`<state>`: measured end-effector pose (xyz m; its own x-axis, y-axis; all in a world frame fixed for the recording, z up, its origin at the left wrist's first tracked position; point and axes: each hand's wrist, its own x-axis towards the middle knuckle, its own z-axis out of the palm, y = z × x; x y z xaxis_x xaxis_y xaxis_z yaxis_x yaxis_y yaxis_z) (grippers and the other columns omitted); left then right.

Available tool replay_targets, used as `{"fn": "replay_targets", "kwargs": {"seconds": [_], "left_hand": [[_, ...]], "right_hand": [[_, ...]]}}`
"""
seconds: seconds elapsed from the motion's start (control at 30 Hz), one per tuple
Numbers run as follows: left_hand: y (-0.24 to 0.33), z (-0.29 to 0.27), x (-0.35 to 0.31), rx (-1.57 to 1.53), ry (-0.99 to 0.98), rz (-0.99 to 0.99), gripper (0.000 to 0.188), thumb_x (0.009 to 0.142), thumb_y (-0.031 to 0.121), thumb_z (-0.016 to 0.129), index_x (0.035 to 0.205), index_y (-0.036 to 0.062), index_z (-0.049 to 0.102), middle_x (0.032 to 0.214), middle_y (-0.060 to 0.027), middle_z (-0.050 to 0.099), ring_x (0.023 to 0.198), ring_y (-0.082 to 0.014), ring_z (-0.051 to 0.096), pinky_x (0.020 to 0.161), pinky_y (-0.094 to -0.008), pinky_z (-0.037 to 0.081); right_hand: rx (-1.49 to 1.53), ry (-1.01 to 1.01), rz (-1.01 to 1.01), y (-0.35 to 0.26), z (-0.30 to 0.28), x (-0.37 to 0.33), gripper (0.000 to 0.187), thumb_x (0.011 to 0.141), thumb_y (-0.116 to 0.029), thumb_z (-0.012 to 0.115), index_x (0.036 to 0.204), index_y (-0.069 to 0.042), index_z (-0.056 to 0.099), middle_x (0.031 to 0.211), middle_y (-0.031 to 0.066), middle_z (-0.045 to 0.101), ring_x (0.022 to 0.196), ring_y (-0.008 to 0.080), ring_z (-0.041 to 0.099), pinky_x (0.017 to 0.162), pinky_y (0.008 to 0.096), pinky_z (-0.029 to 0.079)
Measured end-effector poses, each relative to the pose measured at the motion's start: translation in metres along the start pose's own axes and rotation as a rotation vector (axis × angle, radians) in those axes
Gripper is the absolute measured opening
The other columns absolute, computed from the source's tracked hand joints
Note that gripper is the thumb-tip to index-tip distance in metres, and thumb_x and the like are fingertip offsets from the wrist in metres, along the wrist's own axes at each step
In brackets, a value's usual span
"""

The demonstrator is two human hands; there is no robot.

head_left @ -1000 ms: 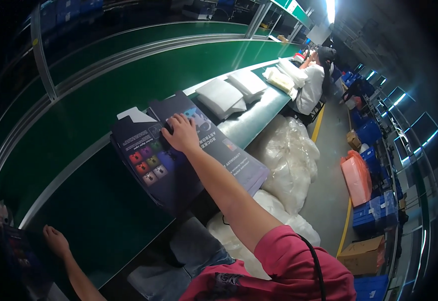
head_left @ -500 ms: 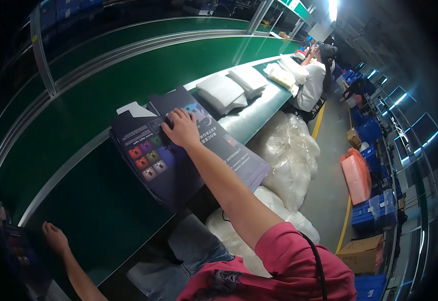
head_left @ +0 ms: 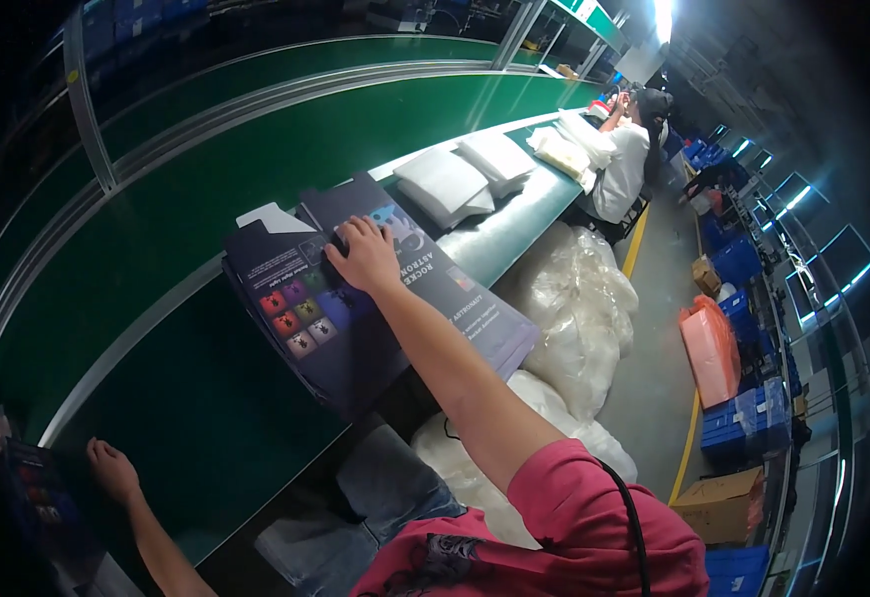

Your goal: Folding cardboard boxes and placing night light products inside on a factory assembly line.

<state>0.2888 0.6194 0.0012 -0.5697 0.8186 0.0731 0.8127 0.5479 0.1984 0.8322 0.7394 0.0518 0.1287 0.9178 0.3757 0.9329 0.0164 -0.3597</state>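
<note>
My right hand (head_left: pixel 367 257) lies palm down on a stack of flat, dark printed cartons, its fingers a little spread and touching the top carton (head_left: pixel 465 303). Beside that one, at the left of the stack, another dark carton (head_left: pixel 295 289) shows a grid of small coloured pictures, with a white flap at its far end. At the lower left my left hand (head_left: pixel 113 472) hovers over or rests on the green bench top; its fingers are loosely bent and apart, with nothing in them. Closest to it is another dark carton (head_left: pixel 45 493) at the left rim.
White foam sheets (head_left: pixel 445 184) lie on the green bench (head_left: pixel 196 428) past the cartons. Big clear bags of white packing (head_left: pixel 574 318) stand against its right side. Farther along sits a co-worker in white (head_left: pixel 619 169). Blue crates (head_left: pixel 743 423) and a cardboard box (head_left: pixel 718 502) line the aisle.
Almost nothing differs. The whole view has shifted very slightly; both hands keep their places, the right one on the cartons.
</note>
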Motion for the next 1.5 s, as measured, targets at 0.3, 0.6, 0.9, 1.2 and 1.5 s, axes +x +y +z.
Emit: {"fn": "replay_targets", "kwargs": {"seconds": [0.3,0.6,0.9,1.2,1.5], "left_hand": [[0.003,-0.004,-0.003,0.026,-0.043,-0.011,0.034,0.100,0.022,0.032,0.126,0.0081,0.049,0.139,-0.0074,0.039,0.119,-0.0243,0.048,0.099,-0.0381,0.039],[0.004,-0.005,-0.003,-0.026,-0.051,-0.035,0.036,0.100,0.022,0.035,0.131,0.0098,0.046,0.139,-0.0089,0.040,0.121,-0.0243,0.047,0.103,-0.0390,0.037],[-0.008,0.009,0.005,0.048,-0.002,0.020,0.034,0.101,0.024,0.031,0.124,0.0078,0.049,0.139,-0.0073,0.039,0.119,-0.0259,0.047,0.100,-0.0387,0.039],[-0.009,0.012,0.006,0.035,0.004,0.002,0.033,0.101,0.023,0.032,0.124,0.0076,0.049,0.139,-0.0069,0.039,0.119,-0.0257,0.048,0.100,-0.0385,0.038],[-0.001,0.003,0.002,0.098,-0.034,0.000,0.033,0.101,0.023,0.032,0.125,0.0083,0.048,0.140,-0.0070,0.038,0.119,-0.0250,0.048,0.100,-0.0384,0.039]], "right_hand": [[0.005,0.006,-0.003,0.001,0.000,-0.002,0.051,0.085,-0.043,0.054,0.122,-0.007,0.055,0.136,0.0131,0.045,0.133,0.0296,0.033,0.110,0.0518,0.019],[-0.006,0.012,-0.006,0.000,0.000,-0.002,0.049,0.084,-0.042,0.054,0.120,-0.008,0.057,0.135,0.0130,0.047,0.132,0.0298,0.035,0.109,0.0511,0.019],[0.001,0.010,-0.007,0.001,0.000,-0.001,0.049,0.085,-0.043,0.054,0.120,-0.008,0.057,0.136,0.0134,0.046,0.133,0.0297,0.034,0.110,0.0511,0.019],[0.007,0.001,-0.001,0.000,0.000,-0.001,0.049,0.085,-0.042,0.054,0.119,-0.008,0.057,0.136,0.0136,0.046,0.133,0.0297,0.034,0.110,0.0509,0.018],[0.010,0.003,0.008,0.000,-0.001,-0.001,0.049,0.085,-0.042,0.054,0.119,-0.008,0.057,0.136,0.0132,0.046,0.133,0.0294,0.033,0.111,0.0506,0.018]]}}
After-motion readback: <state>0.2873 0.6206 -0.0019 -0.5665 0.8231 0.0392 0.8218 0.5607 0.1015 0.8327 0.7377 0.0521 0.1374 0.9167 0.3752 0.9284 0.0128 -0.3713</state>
